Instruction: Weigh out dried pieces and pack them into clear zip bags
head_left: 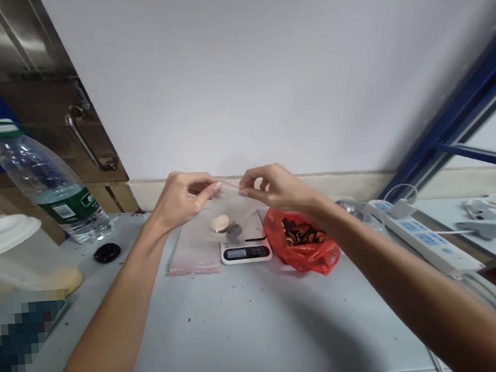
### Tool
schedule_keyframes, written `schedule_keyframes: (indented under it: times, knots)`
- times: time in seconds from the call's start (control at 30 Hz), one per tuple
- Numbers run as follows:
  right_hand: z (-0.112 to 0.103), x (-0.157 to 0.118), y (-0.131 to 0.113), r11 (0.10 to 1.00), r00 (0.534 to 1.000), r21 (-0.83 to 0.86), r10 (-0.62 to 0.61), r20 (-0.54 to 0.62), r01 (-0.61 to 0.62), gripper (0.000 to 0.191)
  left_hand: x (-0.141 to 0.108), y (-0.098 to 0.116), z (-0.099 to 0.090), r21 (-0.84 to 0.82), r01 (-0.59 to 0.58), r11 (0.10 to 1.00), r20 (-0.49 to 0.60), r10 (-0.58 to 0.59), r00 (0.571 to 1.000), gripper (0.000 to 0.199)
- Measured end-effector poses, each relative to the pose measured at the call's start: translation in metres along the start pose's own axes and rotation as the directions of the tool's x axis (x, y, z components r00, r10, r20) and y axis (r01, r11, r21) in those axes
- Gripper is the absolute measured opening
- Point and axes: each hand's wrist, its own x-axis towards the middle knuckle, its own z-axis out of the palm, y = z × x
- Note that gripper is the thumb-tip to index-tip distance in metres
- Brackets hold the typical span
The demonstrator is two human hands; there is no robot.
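Between my two hands hangs a clear zip bag point(237, 206), its top edge pinched at both ends. My left hand point(188, 196) is closed on the left corner, thumb against fingers. At the right corner my right hand point(269, 185) pinches the same edge. Low in the bag show a pale round piece point(220, 223) and a dark grey piece point(235, 232); their kind I cannot tell. Behind and below the bag sits a white digital kitchen scale point(247, 253), partly hidden. A stack of flat zip bags point(194, 258) lies left of it, a red plastic bag point(316, 257) of dark dried slices point(303, 233) right.
A large water bottle point(63, 190) and a white-lidded tub point(9, 242) stand at the left. Near them lies a black round cap point(107, 252). A power strip point(425, 236) with cables runs along the right. The wall point(241, 96) closes off the back.
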Motion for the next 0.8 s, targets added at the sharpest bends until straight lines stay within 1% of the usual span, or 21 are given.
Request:
schedule_keyframes:
  times: [0.1, 0.23, 0.27, 0.33, 0.4, 0.43, 0.47, 0.53, 0.57, 0.6, 0.63, 0.67, 0.7, 0.73, 0.77, 0.8]
  knots:
    - [-0.006, -0.01, 0.005, 0.996, 0.998, -0.072, 0.058, -0.008, -0.058, 0.017, 0.001, -0.005, -0.005, 0.032, 0.018, 0.999, -0.026, -0.018, 1.0, 0.023]
    - [-0.013, -0.024, 0.017, 0.963, 0.989, -0.227, 0.147, -0.016, -0.147, 0.022, 0.001, -0.006, -0.005, 0.063, 0.012, 0.998, 0.004, -0.013, 1.0, 0.023]
    - [-0.016, -0.027, 0.021, 0.944, 0.983, -0.278, 0.18, -0.019, -0.178, 0.025, 0.001, -0.005, -0.007, 0.078, 0.009, 0.997, -0.008, -0.009, 1.0, 0.023]
    - [-0.024, -0.034, 0.029, 0.908, 0.966, -0.338, 0.256, -0.017, -0.247, 0.029, 0.0, -0.002, -0.013, 0.124, 0.004, 0.992, -0.075, 0.005, 0.997, 0.023]
    - [-0.035, -0.041, 0.034, 0.913, 0.957, -0.297, 0.288, -0.021, -0.281, 0.027, 0.0, 0.002, -0.02, 0.178, -0.008, 0.984, -0.146, 0.035, 0.989, 0.024]
    - [-0.04, -0.043, 0.034, 0.933, 0.961, -0.237, 0.274, -0.024, -0.272, 0.024, 0.001, 0.005, -0.021, 0.2, -0.029, 0.979, -0.132, 0.056, 0.99, 0.023]
    - [-0.045, -0.045, 0.032, 0.956, 0.97, -0.163, 0.242, -0.021, -0.243, 0.024, 0.004, 0.009, -0.02, 0.214, -0.067, 0.975, -0.095, 0.089, 0.991, 0.022]
    - [-0.05, -0.044, 0.023, 0.986, 0.986, -0.025, 0.164, 0.039, -0.163, 0.046, 0.012, 0.018, -0.009, 0.214, -0.185, 0.959, 0.007, 0.187, 0.982, 0.022]
    - [-0.051, -0.043, 0.017, 0.99, 0.986, 0.019, 0.134, 0.104, -0.136, 0.054, 0.018, 0.024, 0.001, 0.201, -0.254, 0.946, 0.052, 0.249, 0.967, 0.023]
    - [-0.051, -0.04, 0.012, 0.991, 0.977, 0.032, 0.119, 0.174, -0.126, 0.052, 0.024, 0.031, 0.012, 0.188, -0.317, 0.93, 0.074, 0.308, 0.948, 0.024]
    - [-0.051, -0.038, 0.008, 0.992, 0.965, 0.017, 0.121, 0.235, -0.129, 0.041, 0.031, 0.038, 0.023, 0.176, -0.373, 0.911, 0.066, 0.367, 0.928, 0.026]
    - [-0.052, -0.037, 0.005, 0.991, 0.952, -0.014, 0.134, 0.277, -0.136, 0.029, 0.036, 0.046, 0.034, 0.167, -0.427, 0.889, 0.025, 0.429, 0.903, 0.027]
    - [-0.054, -0.038, 0.005, 0.988, 0.944, -0.053, 0.153, 0.292, -0.144, 0.019, 0.04, 0.053, 0.045, 0.16, -0.468, 0.869, -0.024, 0.477, 0.878, 0.027]
    - [-0.058, -0.04, 0.006, 0.984, 0.946, -0.091, 0.171, 0.276, -0.151, 0.017, 0.043, 0.059, 0.053, 0.168, -0.468, 0.868, -0.05, 0.482, 0.875, 0.025]
    - [-0.063, -0.045, 0.009, 0.98, 0.957, -0.124, 0.182, 0.224, -0.157, 0.019, 0.045, 0.064, 0.06, 0.169, -0.468, 0.868, -0.077, 0.485, 0.871, 0.025]
    - [-0.069, -0.051, 0.014, 0.974, 0.972, -0.154, 0.188, 0.139, -0.167, 0.022, 0.045, 0.067, 0.065, 0.163, -0.462, 0.871, -0.082, 0.479, 0.874, 0.025]
